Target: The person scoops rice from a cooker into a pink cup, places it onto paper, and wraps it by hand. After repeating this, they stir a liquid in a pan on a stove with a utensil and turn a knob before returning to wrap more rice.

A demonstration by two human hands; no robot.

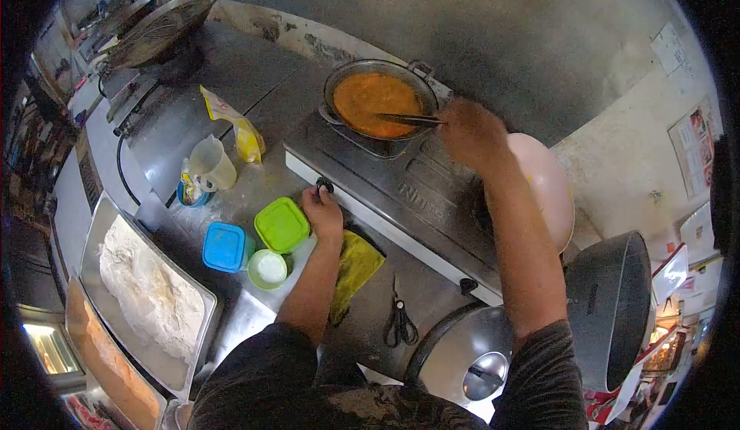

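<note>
My left hand (pixel 324 214) is closed around the black stove knob (pixel 324 186) on the front panel of the two-burner gas stove (pixel 420 199). My right hand (pixel 472 133) grips a pair of dark, slim tongs (pixel 408 119), whose tips dip into an orange, bubbling liquid (pixel 370 95). That liquid fills a dark two-handled wok (pixel 344 124) on the left burner. Close to my left wrist are a green-lidded tub (pixel 281 225), a small open tub of white powder (pixel 268 268) and a yellow cloth (pixel 354 268).
Black scissors (pixel 401 326) and a large metal lid (pixel 455 353) lie nearer me. A pink bowl (pixel 543 191) sits at the right burner, beside a dark pot (pixel 609 307). Leftward are a blue-lidded tub (pixel 223 246), a plastic jug (pixel 212 164), a yellow packet (pixel 248 139) and a flour tray (pixel 202 330).
</note>
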